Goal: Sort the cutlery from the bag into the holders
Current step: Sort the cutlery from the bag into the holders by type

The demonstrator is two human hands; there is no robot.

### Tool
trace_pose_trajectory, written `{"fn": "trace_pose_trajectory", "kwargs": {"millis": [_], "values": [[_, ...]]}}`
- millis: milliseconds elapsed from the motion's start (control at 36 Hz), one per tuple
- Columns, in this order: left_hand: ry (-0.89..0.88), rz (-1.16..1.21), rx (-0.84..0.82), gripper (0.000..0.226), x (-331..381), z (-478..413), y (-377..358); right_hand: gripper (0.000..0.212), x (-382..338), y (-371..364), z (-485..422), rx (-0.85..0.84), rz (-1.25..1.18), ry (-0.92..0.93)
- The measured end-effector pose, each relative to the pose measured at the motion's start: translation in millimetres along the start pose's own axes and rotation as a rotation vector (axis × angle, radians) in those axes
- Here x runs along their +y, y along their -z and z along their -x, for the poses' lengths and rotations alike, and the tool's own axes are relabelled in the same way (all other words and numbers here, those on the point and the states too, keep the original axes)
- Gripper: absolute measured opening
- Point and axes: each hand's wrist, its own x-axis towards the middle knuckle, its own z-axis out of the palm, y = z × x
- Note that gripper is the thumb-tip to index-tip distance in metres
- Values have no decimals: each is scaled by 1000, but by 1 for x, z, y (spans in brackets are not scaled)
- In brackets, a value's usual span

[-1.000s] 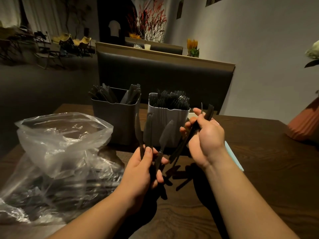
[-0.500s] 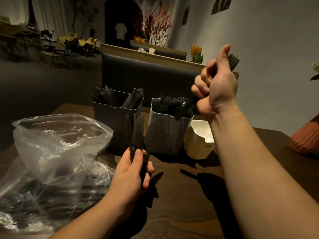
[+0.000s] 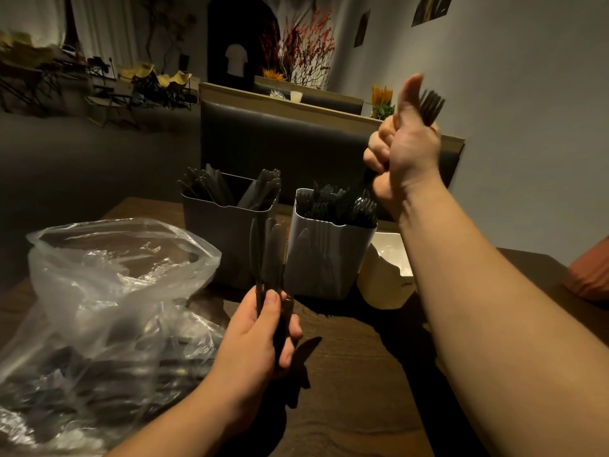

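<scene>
My left hand (image 3: 260,338) grips a small bunch of black plastic knives (image 3: 268,249), blades up, in front of the holders. My right hand (image 3: 403,150) is raised above the white holder (image 3: 326,258) and grips black plastic forks (image 3: 430,105), tines pointing up past my thumb. The white holder is packed with black forks. The dark grey holder (image 3: 220,239) to its left has black cutlery in two compartments. A clear plastic bag (image 3: 108,291) with more black cutlery lies open at the left on the dark wooden table (image 3: 356,390).
A cream-white container (image 3: 385,285) stands just right of the white holder, under my right forearm. An orange ribbed vase (image 3: 590,275) is at the right edge. A dark padded bench back (image 3: 280,143) rises behind the table.
My right hand lifted the forks from low beside my left hand up to above the white holder. My left hand stayed put with the knives, which now sit closer together.
</scene>
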Motion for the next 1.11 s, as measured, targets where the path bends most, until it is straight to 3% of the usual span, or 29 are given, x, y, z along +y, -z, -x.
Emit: {"fn": "trace_pose_trajectory", "kwargs": {"millis": [306, 417, 556, 583, 667, 722, 861, 917, 1000, 1111], "values": [[15, -50, -4, 26, 0, 1, 1, 56, 14, 14, 10, -147, 326, -169], [21, -49, 7, 25, 3, 1, 1, 52, 8, 19, 8, -239, 960, 16], [41, -9, 20, 25, 6, 1, 2, 31, 22, 35, 16, -476, 1612, -55], [42, 2, 18, 25, 7, 1, 2, 36, 25, 38, 18, -480, 1695, -31], [33, 24, 5, 26, 9, 2, 2, 61, 28, 43, 27, -379, 1631, 204], [31, 43, -9, 25, 11, 3, 2, 65, 31, 46, 33, -331, 1565, 400], [21, 21, -29, 30, 9, 3, 3, 36, 44, 42, 75, -230, 1431, 791], [30, 17, -71, 32, 9, 3, 4, 24, 49, 36, 96, -190, 1252, 702], [58, 4, -136, 34, 8, 5, 4, 20, 50, 25, 114, -178, 1052, 288], [62, -23, -202, 33, 6, 8, 1, 33, 36, 13, 107, -275, 992, -64]]}}
